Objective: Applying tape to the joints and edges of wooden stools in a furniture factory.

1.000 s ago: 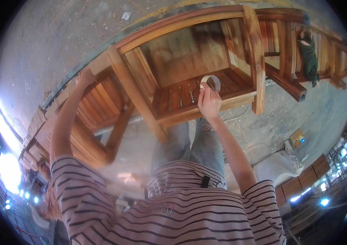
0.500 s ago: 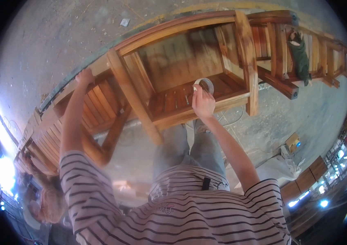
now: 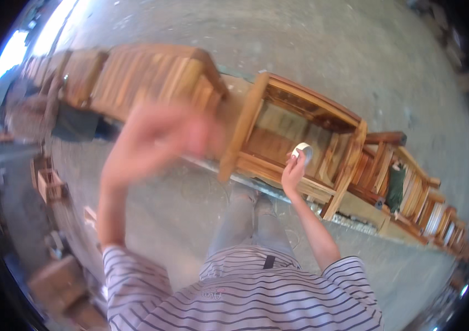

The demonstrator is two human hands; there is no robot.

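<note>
My right hand (image 3: 293, 173) is closed on a roll of tape (image 3: 303, 149), pale on its edge, held above the near side of a wooden chair frame (image 3: 243, 126). The frame is varnished brown, with thick posts and a boxed opening. My left hand (image 3: 162, 135) is raised in the air left of the frame, apart from it as far as I can see. Motion smears its fingers, so I cannot make out their pose or anything in them. Behind it lies a slatted wooden piece (image 3: 143, 71).
More wooden furniture (image 3: 411, 190) runs off to the right, with a dark green bundle (image 3: 396, 187) on it. Another person (image 3: 31, 117) is at the far left beside the slatted pieces. A small wooden crate (image 3: 50, 185) and brown boxes (image 3: 60, 284) stand at the left.
My left hand has left the furniture's far edge and lifted toward me. My view has turned left, showing more of the left side. The tape roll stays in my right hand.
</note>
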